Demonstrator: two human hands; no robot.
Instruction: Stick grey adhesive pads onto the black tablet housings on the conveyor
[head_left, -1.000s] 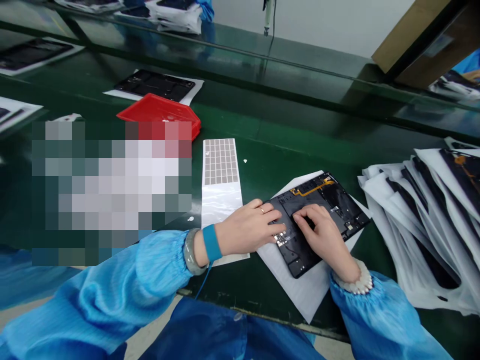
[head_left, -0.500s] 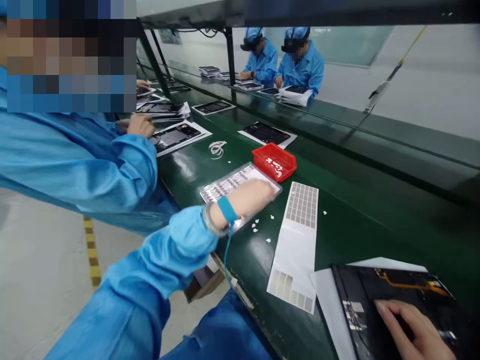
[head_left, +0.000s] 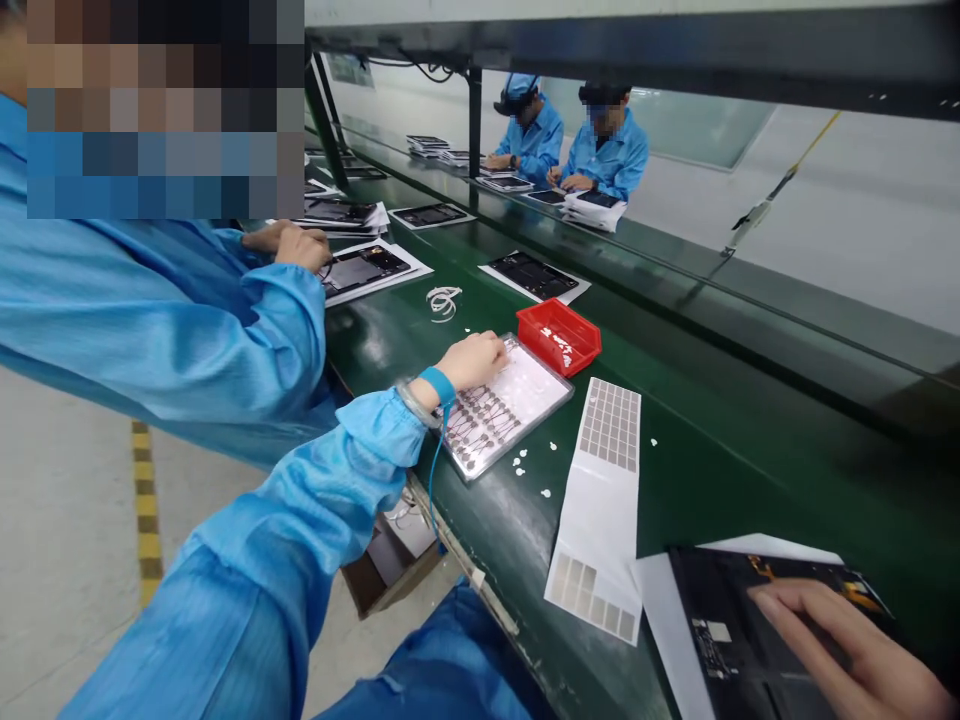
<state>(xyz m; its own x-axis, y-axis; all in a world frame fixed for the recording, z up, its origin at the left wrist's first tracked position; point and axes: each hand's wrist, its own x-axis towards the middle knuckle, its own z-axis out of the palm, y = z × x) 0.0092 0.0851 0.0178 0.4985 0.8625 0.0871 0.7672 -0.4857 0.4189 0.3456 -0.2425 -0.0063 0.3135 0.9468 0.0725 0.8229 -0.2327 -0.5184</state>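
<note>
My left hand [head_left: 474, 362], with a blue wrist strap, reaches onto a clear plastic tray [head_left: 534, 378]. Its fingers are bent down and together at the tray's far side; anything in them is hidden. Rows of small round grey parts with thin dark and red wires [head_left: 480, 425] lie in the near half of the tray. At lower right my right hand [head_left: 847, 640] hovers over or rests on a flat black device housing [head_left: 739, 610], thumb and forefinger closed together at the tips. I cannot make out anything between them. White paper [head_left: 667, 610] lies under the housing.
A red bin [head_left: 562, 335] with small white pieces stands beyond the tray. A sticker sheet [head_left: 600, 520] and loose white tabs [head_left: 520, 460] lie on the green bench [head_left: 697, 480]. A co-worker's sleeve [head_left: 247, 320] is at left; a shelf beam [head_left: 675, 60] crosses above.
My left hand has moved from the tray's right part to its far left side, uncovering rows of parts. My right hand stays over the housing, its fingers still together. The view has shifted slightly.
</note>
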